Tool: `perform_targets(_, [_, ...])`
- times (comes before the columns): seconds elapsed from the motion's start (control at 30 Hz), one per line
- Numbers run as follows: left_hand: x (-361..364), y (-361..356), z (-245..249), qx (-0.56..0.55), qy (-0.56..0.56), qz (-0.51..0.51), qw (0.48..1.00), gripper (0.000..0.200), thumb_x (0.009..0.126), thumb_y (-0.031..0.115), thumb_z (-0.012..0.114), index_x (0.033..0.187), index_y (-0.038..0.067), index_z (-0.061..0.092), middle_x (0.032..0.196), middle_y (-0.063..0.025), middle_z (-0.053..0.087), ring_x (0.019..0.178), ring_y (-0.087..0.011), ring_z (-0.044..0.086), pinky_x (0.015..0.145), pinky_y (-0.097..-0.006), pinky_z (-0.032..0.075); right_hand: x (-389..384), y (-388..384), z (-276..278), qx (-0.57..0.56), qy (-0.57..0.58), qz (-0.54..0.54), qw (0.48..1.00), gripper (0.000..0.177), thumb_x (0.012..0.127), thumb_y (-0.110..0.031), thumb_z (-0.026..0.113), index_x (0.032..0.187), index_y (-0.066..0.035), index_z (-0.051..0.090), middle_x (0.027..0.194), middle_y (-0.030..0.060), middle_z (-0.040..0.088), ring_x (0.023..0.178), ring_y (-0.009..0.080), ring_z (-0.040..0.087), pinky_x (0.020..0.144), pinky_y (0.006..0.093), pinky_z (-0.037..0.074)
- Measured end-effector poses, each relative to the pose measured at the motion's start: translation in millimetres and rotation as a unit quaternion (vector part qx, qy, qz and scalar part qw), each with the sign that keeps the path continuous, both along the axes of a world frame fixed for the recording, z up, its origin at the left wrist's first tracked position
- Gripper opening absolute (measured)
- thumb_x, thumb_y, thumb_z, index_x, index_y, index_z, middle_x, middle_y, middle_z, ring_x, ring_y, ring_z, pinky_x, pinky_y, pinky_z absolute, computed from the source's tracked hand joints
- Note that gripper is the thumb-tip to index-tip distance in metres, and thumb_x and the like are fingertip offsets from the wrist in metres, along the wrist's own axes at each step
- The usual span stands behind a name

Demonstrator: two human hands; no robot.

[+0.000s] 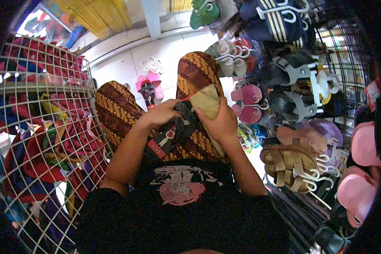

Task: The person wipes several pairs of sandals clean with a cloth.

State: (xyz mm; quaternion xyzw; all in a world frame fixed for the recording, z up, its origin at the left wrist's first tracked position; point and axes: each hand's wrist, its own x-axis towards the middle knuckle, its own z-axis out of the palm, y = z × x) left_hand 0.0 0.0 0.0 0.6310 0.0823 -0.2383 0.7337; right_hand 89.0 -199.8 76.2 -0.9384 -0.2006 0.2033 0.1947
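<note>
Over my lap I hold a dark sandal point(164, 139) with a heart print and a red "LOVE" patch at its heel end. My left hand point(160, 113) has its fingers closed over the sandal's strap side. A folded beige cloth point(206, 102) is gripped in my right hand point(222, 123), its thumb pressed on the cloth, up against the sandal's far end. The exact contact between cloth and sandal is partly hidden. Both hands sit above my brown patterned trousers point(199, 74).
Pink sandals point(157, 84) and a dark printed sandal point(147, 92) lie on the white tiled floor point(133, 61) beside white hangers point(153, 65). A wire rack point(42, 122) with colourful goods stands left. Brown sandals point(288, 163) and several other pairs hang close on the right.
</note>
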Motion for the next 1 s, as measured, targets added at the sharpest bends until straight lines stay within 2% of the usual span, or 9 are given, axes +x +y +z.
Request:
perform_targets(0.13, [-11, -2, -4, -0.143, 0.081, 0.151, 0.975, 0.038, 0.083, 0.001, 0.055, 0.121, -0.005, 0.059, 0.101, -0.0108, 0.070, 0.088, -0.0159, 0.068, 0.078, -0.0293, 0.056, 11, 17, -3, 0.028, -0.036, 0.020, 0.999, 0.072, 0.080, -0.056, 0.070, 0.121, 0.000, 0.049, 0.099, 0.0306, 0.066, 0.091, 0.0472, 0.065, 0.079, 0.0523, 0.051])
perform_targets(0.3, [-33, 23, 23, -0.231, 0.022, 0.292, 0.928, 0.035, 0.093, 0.021, 0.055, 0.124, 0.004, 0.059, 0.114, -0.0136, 0.067, 0.104, -0.0229, 0.065, 0.093, -0.0388, 0.053, 39, 80, -9, 0.167, -0.067, 0.081, 0.980, 0.077, 0.081, -0.054, 0.070, 0.128, 0.003, 0.051, 0.109, 0.0317, 0.065, 0.101, 0.0454, 0.064, 0.086, 0.0484, 0.051])
perform_targets(0.4, [-16, 34, 18, -0.514, 0.092, 0.285, 0.804, 0.029, 0.096, 0.025, 0.049, 0.112, 0.005, 0.063, 0.104, -0.0133, 0.070, 0.099, -0.0233, 0.068, 0.091, -0.0428, 0.056, 57, 124, -24, 0.157, -0.053, 0.105, 0.981, 0.077, 0.083, -0.056, 0.068, 0.125, 0.007, 0.054, 0.113, 0.0325, 0.063, 0.106, 0.0433, 0.063, 0.089, 0.0461, 0.050])
perform_targets(0.53, [-8, 43, -25, -0.462, 0.081, 0.450, 0.759, 0.029, 0.096, 0.031, 0.048, 0.102, 0.008, 0.065, 0.091, -0.0097, 0.071, 0.080, -0.0233, 0.069, 0.080, -0.0440, 0.058, 56, 173, -55, 0.170, 0.170, 0.041, 0.970, 0.071, 0.087, -0.054, 0.065, 0.123, 0.006, 0.056, 0.111, 0.0244, 0.065, 0.103, 0.0334, 0.064, 0.090, 0.0423, 0.049])
perform_targets(0.67, [-8, 69, -40, -0.350, 0.120, 0.594, 0.714, 0.025, 0.094, 0.031, 0.053, 0.095, 0.010, 0.066, 0.081, -0.0063, 0.068, 0.061, -0.0214, 0.062, 0.059, -0.0345, 0.055, 59, 178, -135, 0.277, 0.441, -0.035, 0.853, 0.047, 0.091, -0.029, 0.062, 0.127, 0.000, 0.053, 0.110, 0.0121, 0.062, 0.094, 0.0198, 0.061, 0.085, 0.0350, 0.050])
perform_targets(0.77, [-12, 88, 8, -0.278, 0.061, 0.580, 0.763, 0.016, 0.089, 0.017, 0.055, 0.099, 0.006, 0.059, 0.077, -0.0073, 0.065, 0.060, -0.0202, 0.063, 0.054, -0.0347, 0.056, 62, 177, -111, 0.414, 0.406, -0.065, 0.812, 0.042, 0.091, -0.021, 0.061, 0.126, 0.000, 0.050, 0.113, 0.0124, 0.060, 0.098, 0.0207, 0.060, 0.086, 0.0351, 0.050])
perform_targets(0.87, [2, 105, 1, -0.158, 0.050, 0.589, 0.791, 0.022, 0.080, 0.006, 0.052, 0.102, 0.004, 0.051, 0.077, -0.0082, 0.062, 0.060, -0.0203, 0.064, 0.054, -0.0352, 0.058, 72, 192, -111, 0.477, 0.126, 0.016, 0.870, 0.038, 0.088, -0.010, 0.062, 0.122, 0.000, 0.050, 0.110, 0.0146, 0.062, 0.097, 0.0236, 0.062, 0.086, 0.0367, 0.051])
perform_targets(0.97, [3, 110, -58, -0.205, 0.023, 0.577, 0.790, 0.029, 0.079, 0.017, 0.057, 0.104, 0.002, 0.058, 0.085, -0.0109, 0.067, 0.068, -0.0224, 0.066, 0.056, -0.0345, 0.055, 61, 189, -103, 0.461, 0.079, 0.085, 0.880, 0.039, 0.080, -0.004, 0.067, 0.117, -0.002, 0.053, 0.110, 0.0189, 0.065, 0.101, 0.0299, 0.066, 0.086, 0.0393, 0.051])
perform_targets(1.0, [3, 105, -41, -0.266, 0.040, 0.557, 0.786, 0.026, 0.077, 0.006, 0.051, 0.103, 0.004, 0.050, 0.077, -0.0083, 0.062, 0.061, -0.0206, 0.064, 0.058, -0.0362, 0.060, 63, 192, -116, 0.442, 0.069, 0.109, 0.888, 0.040, 0.079, -0.004, 0.068, 0.116, -0.003, 0.054, 0.111, 0.0188, 0.065, 0.101, 0.0298, 0.066, 0.085, 0.0387, 0.051])
